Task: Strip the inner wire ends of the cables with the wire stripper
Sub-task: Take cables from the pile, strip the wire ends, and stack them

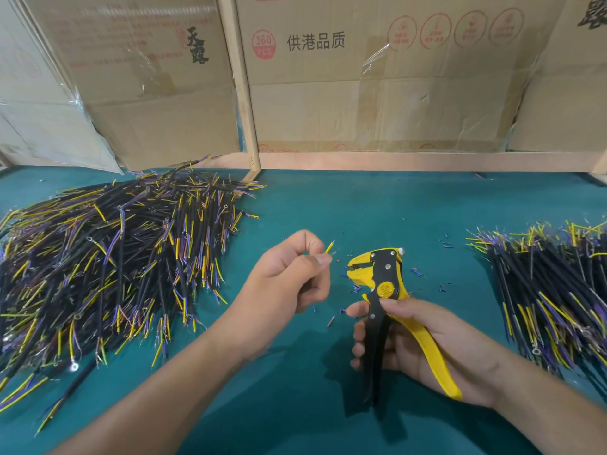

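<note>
The left hand (289, 274) pinches a yellow inner wire (329, 247) just beside the jaws of the wire stripper (381, 277), which the right hand (410, 336) grips by its handles. Judging by the large cable pile (108, 257) on the left of the desk (328, 198) and the smaller pile (555, 290) on the right, most of the work probably remains

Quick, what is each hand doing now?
Left hand: pinches a yellow wire end.
Right hand: grips the wire stripper.
</note>
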Motion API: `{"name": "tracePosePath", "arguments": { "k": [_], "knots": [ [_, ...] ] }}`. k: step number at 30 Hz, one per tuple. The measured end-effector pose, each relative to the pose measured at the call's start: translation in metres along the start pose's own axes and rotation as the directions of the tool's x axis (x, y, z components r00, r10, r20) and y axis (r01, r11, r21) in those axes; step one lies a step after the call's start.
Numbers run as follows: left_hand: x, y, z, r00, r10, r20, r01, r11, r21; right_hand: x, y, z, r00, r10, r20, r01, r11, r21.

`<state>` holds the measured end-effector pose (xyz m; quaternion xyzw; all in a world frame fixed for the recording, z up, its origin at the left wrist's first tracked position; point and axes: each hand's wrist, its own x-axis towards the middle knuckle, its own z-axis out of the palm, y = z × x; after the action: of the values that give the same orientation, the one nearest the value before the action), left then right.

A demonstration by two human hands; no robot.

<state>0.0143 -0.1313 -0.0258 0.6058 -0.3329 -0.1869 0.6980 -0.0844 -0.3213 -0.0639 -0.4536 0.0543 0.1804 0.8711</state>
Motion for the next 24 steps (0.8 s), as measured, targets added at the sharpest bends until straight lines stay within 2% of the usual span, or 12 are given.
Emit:
{"name": "tracePosePath", "arguments": {
  "k": [5, 16, 20, 24],
  "knots": [
    [0.000, 0.007, 0.000, 1.000, -0.005, -0.015, 0.004, 0.998, -0.055, -0.001, -0.001, 0.000, 1.000, -0.001, 0.013, 0.001, 1.000, -0.003],
    [0.000, 0.007, -0.002, 1.000, 0.009, -0.029, -0.010, 0.999, -0.040, -0.003, -0.002, 0.005, 0.999, -0.033, -0.008, 0.033, 0.999, -0.018],
    [0.002, 0.003, -0.003, 0.999, 0.008, -0.048, -0.009, 1.000, -0.014, -0.008, 0.001, 0.011, 0.995, -0.084, 0.057, 0.082, 0.996, 0.026],
    [0.002, 0.001, -0.004, 0.999, 0.009, -0.039, -0.009, 1.000, 0.002, -0.013, 0.007, 0.019, 0.994, -0.067, 0.086, 0.066, 0.998, 0.020]
  ]
}}
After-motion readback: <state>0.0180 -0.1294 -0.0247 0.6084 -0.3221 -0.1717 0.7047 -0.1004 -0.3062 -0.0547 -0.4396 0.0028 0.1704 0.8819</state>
